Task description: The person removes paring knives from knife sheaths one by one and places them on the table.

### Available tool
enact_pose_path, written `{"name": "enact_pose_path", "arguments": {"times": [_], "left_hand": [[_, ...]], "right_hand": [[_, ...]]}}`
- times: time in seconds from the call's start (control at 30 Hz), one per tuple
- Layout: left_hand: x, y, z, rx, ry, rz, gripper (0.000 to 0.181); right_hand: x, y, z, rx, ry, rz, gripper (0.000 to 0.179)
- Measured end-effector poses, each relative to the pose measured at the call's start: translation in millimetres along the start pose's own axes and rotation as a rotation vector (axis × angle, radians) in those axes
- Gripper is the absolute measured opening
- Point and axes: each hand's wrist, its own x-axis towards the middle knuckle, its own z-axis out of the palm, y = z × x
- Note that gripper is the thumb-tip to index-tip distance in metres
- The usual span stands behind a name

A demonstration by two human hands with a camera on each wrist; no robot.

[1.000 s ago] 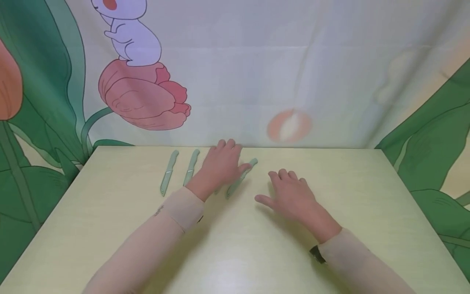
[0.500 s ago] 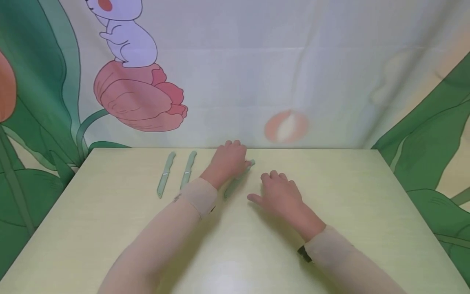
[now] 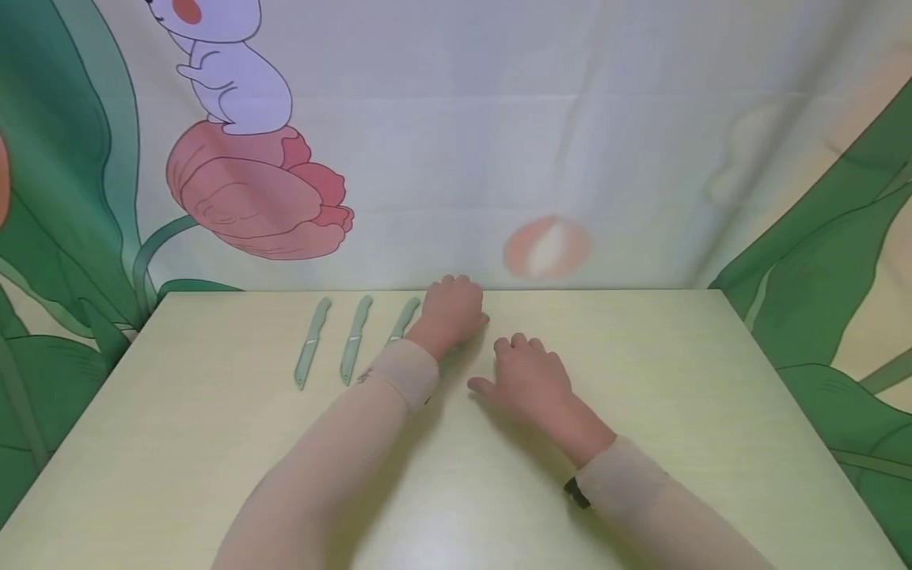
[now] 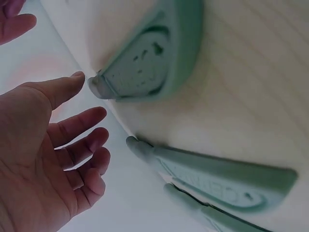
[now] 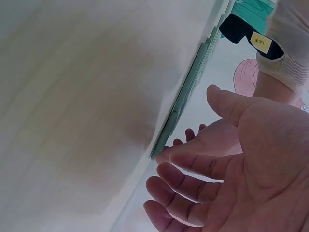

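Several small green-handled knives, each in a green sheath, lie on the table. The head view shows a left knife (image 3: 312, 344), a middle knife (image 3: 355, 340) and a third knife (image 3: 404, 319), partly covered by the left sleeve. A further sheathed knife (image 4: 140, 63), nearest in the left wrist view, is mostly hidden from the head camera by my left hand (image 3: 450, 315). That hand's thumb tip is right at the knife's handle end, its fingers loosely bent with nothing between them. To the right, low over the table, my right hand (image 3: 530, 376) has spread, relaxed fingers and holds nothing.
The pale wooden table (image 3: 641, 348) ends at the back against a printed curtain (image 3: 427, 158) with a rabbit and flowers. Long sleeves cover both forearms. A black band (image 5: 251, 37) shows at the left cuff.
My left hand has moved right, from between the knives to over the rightmost one, uncovering the third. The right hand has come slightly left, and the head view has shifted a little.
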Motion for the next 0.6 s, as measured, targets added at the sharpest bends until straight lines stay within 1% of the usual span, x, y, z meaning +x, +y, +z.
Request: {"name": "enact_pose_path", "arguments": {"times": [0.13,0.23,0.6], "left_hand": [[1.0,2.7,-0.2,-0.011,-0.013,-0.013,0.033],[2.5,3.7,2.3,-0.013,-0.019,-0.022,0.032],[6.5,5.9,5.4,-0.001,-0.053,-0.057,0.035]], "right_hand": [[-0.3,-1.4,-0.5,-0.004,-0.002,0.001,0.074],[0.1,-2.2,-0.3,-0.008,-0.008,0.001,0.074],[5.2,-7.9,1.5,-0.018,-0.023,-0.004,0.076]]}}
